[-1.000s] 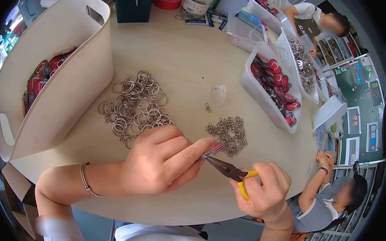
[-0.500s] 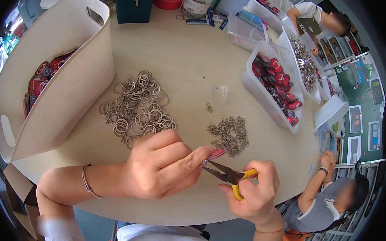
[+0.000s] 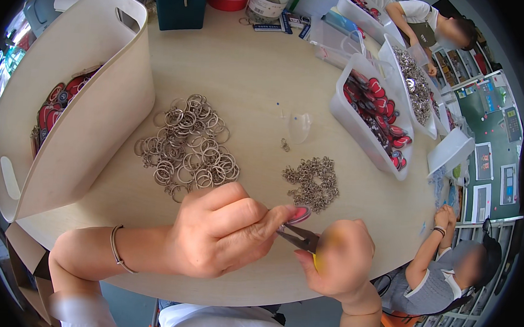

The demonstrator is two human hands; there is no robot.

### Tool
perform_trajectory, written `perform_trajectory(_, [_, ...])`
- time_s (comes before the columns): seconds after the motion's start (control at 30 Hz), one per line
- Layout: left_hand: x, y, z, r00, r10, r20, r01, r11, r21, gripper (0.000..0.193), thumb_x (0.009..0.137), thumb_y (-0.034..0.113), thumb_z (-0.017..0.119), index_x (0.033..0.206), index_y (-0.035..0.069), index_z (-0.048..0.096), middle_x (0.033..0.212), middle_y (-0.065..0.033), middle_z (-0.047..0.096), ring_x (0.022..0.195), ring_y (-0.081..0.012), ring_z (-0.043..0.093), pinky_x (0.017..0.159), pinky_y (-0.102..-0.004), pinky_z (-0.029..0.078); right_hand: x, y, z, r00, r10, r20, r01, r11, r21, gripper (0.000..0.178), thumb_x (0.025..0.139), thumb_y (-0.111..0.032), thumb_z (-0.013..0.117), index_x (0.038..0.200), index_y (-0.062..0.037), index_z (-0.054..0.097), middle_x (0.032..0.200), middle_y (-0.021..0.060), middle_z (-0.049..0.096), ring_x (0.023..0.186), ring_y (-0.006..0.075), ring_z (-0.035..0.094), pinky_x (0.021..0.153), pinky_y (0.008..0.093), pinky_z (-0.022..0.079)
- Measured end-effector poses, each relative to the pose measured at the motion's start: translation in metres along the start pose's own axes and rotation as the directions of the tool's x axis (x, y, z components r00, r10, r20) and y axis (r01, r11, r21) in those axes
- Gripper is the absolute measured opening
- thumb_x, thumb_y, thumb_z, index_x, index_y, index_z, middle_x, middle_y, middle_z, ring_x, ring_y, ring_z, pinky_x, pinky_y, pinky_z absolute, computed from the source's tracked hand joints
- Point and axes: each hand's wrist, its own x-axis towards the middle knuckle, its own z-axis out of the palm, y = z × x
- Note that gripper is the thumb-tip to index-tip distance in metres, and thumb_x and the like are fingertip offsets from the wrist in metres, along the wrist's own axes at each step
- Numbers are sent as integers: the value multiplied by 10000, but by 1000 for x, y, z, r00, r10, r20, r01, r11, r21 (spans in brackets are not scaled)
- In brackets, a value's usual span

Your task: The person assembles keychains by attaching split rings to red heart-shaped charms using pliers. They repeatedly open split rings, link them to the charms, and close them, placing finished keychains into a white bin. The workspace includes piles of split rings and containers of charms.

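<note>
Between the thumb and fingers of my left hand [image 3: 226,230] is a small red and black charm [image 3: 299,214], its tip sticking out past the fingertips. My right hand [image 3: 343,259] is closed round yellow-handled pliers [image 3: 300,239]. The plier jaws meet at the charm's edge by my left fingertips; whatever small link they grip is too small to make out. Beyond my left hand lies a pile of split key rings [image 3: 195,139]. A heap of small metal connector links [image 3: 311,181] lies just past the pliers.
At left stands a tall cream bin [image 3: 118,73] holding red charms. White tubs [image 3: 343,108] of red charms and metal parts line the right side. A small clear plastic piece [image 3: 299,128] lies mid-table. Two people sit at the right, one with clasped hands [image 3: 444,217].
The plier jaws have drawn closer together at the charm, and my right fist has turned and squeezed round the handles. The charm has tilted to show more of its red face.
</note>
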Motion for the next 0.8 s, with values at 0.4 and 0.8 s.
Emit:
perform_trajectory(0.4, [3, 2, 0, 1000, -8, 20, 10, 997, -80, 528, 487, 45, 624, 992, -105, 670, 725, -59, 495, 555, -167, 410, 457, -286, 333, -3, 0, 4, 998, -53, -18, 52, 997, -60, 183, 593, -133, 748, 663, -43, 605, 764, 58, 465, 494, 171, 429, 393, 267, 351])
perform_trajectory(0.8, [4, 3, 1, 995, -42, -89, 33, 994, -103, 460, 534, 40, 649, 979, -70, 690, 707, -57, 529, 544, -163, 430, 457, -280, 326, -6, -8, 10, 1000, 1, 15, -3, 988, 156, 203, 624, -125, 779, 681, -20, 616, 734, 99, 478, 450, 179, 457, 390, 278, 373])
